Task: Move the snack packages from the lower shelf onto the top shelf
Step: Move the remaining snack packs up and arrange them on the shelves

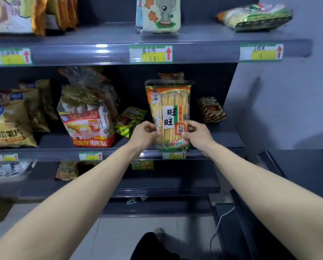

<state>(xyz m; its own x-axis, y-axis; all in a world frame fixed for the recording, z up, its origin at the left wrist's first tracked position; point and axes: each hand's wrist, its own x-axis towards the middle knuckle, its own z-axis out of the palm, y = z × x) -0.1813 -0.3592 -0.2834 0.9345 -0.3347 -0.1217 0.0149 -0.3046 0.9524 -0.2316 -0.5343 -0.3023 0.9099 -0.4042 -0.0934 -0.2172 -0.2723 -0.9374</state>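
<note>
Two hands: the left hand [144, 135] and the right hand [196, 135] each pinch one side of the rice cracker bag [169, 109]. Fingers and thumbs curl round its edges, low down.
Bag: it stands up tall at the front of the lower shelf [231, 142]. Its bottom sits right at the lip, and it is hard to tell if it has left the shelf yet.
Squeeze: rice crackers snap easily, so the hands should likely hold firm but not hard.
Tipping: the hold is near the bottom, so the tall top could flop over. Keeping the bag straight up should help.
Close by: a small green-and-yellow pack [130, 121] lies just beside the left hand. A brown striped pack [211, 109] sits off to the right, apart from the bag. One more pack hides behind the bag, and only its top shows.
Way up: the price tag [151, 53] on the front rail hangs right above the bag. It looks best to pull the bag out toward the person first, then lift it, so it does not bump the rail.
Landing spot: the top shelf [194, 34] has bare room between the koala bag [161, 15] and the green bag [254, 17]. That gap looks like a good place to set it.
</note>
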